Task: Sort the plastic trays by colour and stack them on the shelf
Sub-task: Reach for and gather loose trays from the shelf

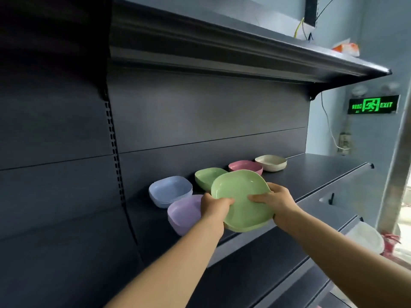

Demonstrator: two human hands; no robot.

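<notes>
Both hands hold one green tray [242, 196] in the air over the front of the shelf [311, 172]. The left hand [214, 207] pinches the tray's near-left rim, thumb over the lip, and the right hand [274, 202] grips the near-right rim the same way. The tray sits just in front of the green stack [205, 177] at the back of the shelf and partly hides it.

Risks, as I judge them: the tray is tilted, its far edge raised and its hollow turned toward the camera, so if it comes down at that angle it may ride on the stack's rim instead of nesting, and could slide forward off the shelf. The purple stack [184, 213] lies touching or just beside the left wrist; a sideways sweep could nudge it toward the shelf edge. The pink stack [244, 166] stands just behind the tray's far edge, so an overshoot could knock it or put green on the wrong pile. The blue stack [170, 191] and the cream tray [271, 162] are further off.

The tray is a rounded square with no strong long axis; its longer visible diagonal runs from near-right to far-left, open face up and toward the person.
</notes>
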